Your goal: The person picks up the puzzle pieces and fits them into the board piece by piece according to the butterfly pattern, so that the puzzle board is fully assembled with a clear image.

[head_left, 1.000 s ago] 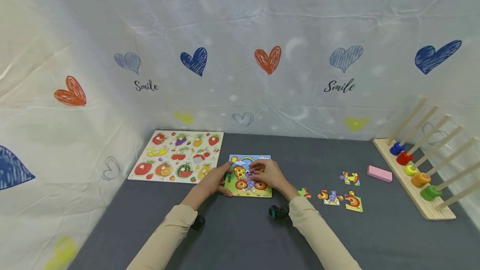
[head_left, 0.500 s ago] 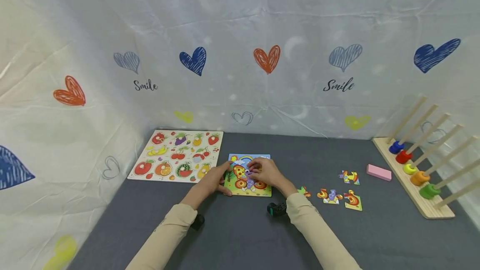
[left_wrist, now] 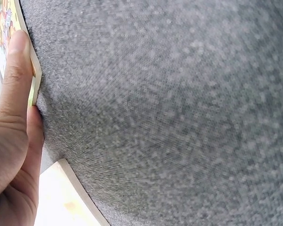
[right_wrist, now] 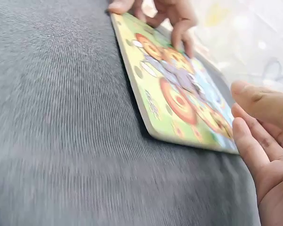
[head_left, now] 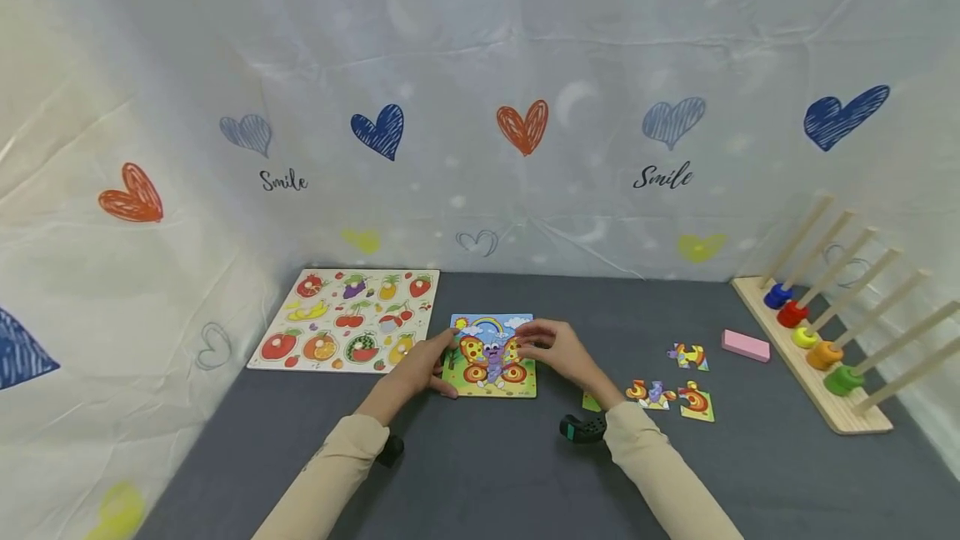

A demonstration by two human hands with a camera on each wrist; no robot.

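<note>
Here, butterfly puzzle (head_left: 492, 363) in the grip of left hand (head_left: 417, 367); right hand (head_left: 564, 353) loose beside its right edge.

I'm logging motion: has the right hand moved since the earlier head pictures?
Yes. Against the butterfly puzzle, the right hand has moved rightward, from over its middle to its right edge.

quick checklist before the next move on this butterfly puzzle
1. Butterfly board steadied: ok, left hand grips its left side.
2. Right hand free: ok, nothing visible in its grasp.
3. Three loose pieces in plain view: ok.
4. Fourth loose piece unobstructed: not ok, partly hidden by the right arm.
5. Any pieces on the board lying flush: cannot tell.
6. Pink block apart from loose pieces: ok.
</note>
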